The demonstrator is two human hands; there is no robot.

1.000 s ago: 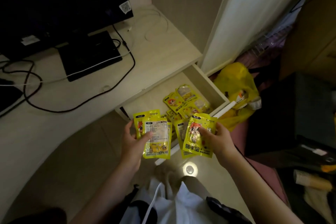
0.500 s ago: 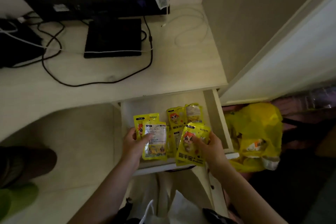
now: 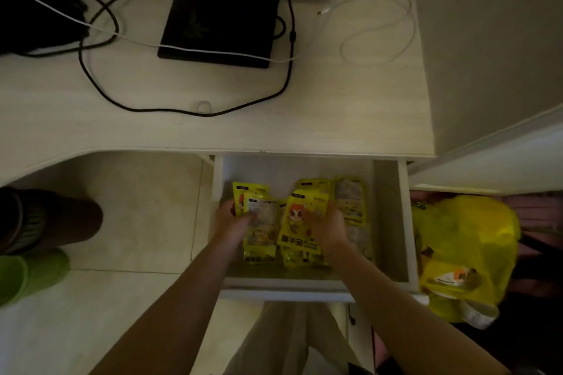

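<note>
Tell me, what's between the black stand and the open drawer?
In the head view, a black cable loops across the bare desk there.

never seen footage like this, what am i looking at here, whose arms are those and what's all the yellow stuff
There is no machine here: these are a person's two bare arms. The single picture comes from a wide-angle camera worn on the head, looking down, so the arms enter from the bottom edge. The left hand grips a few yellow packets, and the right hand grips a cartoon-faced packet, both at an open drawer where more loose packets lie. Above it is a pale desk carrying a black monitor stand and cables. A yellow plastic bag sits beside the drawer on the right.
</note>
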